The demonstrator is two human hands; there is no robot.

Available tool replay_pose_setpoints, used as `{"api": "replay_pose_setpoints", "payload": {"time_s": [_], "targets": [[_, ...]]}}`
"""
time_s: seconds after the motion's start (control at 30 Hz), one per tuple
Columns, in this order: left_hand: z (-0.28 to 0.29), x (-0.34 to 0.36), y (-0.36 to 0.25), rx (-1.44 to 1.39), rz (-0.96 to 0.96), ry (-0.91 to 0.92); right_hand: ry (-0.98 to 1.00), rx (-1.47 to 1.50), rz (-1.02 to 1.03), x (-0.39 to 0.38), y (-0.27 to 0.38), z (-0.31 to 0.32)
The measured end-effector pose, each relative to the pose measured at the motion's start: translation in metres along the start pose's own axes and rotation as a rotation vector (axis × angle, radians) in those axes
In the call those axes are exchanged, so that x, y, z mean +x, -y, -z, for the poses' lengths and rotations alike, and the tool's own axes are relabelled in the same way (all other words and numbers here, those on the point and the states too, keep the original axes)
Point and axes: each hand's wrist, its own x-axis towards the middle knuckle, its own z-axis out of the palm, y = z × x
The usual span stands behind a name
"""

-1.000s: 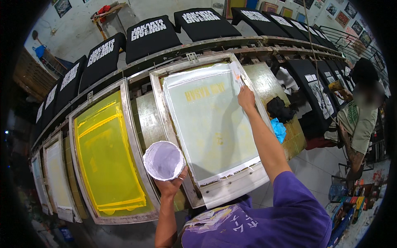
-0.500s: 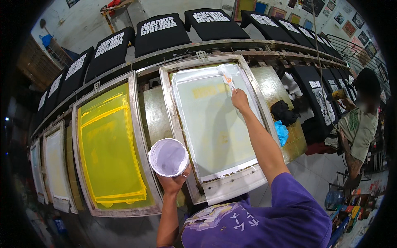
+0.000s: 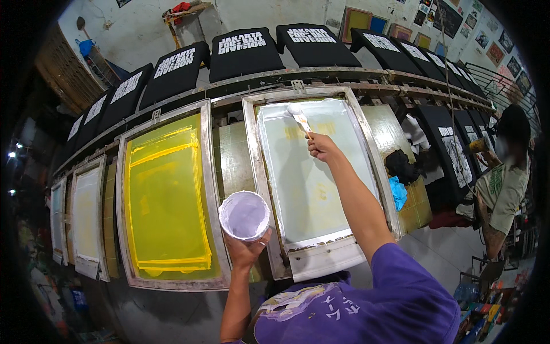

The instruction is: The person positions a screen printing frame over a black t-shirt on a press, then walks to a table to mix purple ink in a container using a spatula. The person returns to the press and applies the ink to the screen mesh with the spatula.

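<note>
My left hand (image 3: 245, 247) is wrapped round the lower side of a tub (image 3: 245, 215) whose rim and inner walls are coated in white ink. In my right hand (image 3: 324, 147) is a spoon (image 3: 302, 121), its bowl loaded with white ink. The spoon is over the far end of a screen-printing frame (image 3: 392, 209) with pale mesh and a band of white ink along its far edge. Whether the bowl touches the mesh I cannot tell. Left of the tub lies a second screen-printing frame (image 3: 208, 149) with yellow ink on its mesh.
Black printed T-shirts (image 3: 239, 54) lie along the far rail (image 3: 229, 88). More screens (image 3: 89, 215) stand at left. Black cloth (image 3: 404, 165) and a blue cloth (image 3: 397, 192) lie right of my frame. A co-worker (image 3: 504, 183) is at the far right.
My right hand and the spoon have moved left along the frame's far end. The tub stays in my left hand. The whole view has shifted slightly.
</note>
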Motion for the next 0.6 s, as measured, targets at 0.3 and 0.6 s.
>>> {"api": "replay_pose_setpoints", "payload": {"time_s": [0.3,0.6], "targets": [[-0.03,0.052,-0.012,0.27,-0.044,0.019,0.068,0.009,0.037,-0.019,0.025,0.013],[-0.106,0.139,-0.024,0.355,0.101,0.112,0.182,-0.188,0.145,-0.082,0.088,0.008]]}}
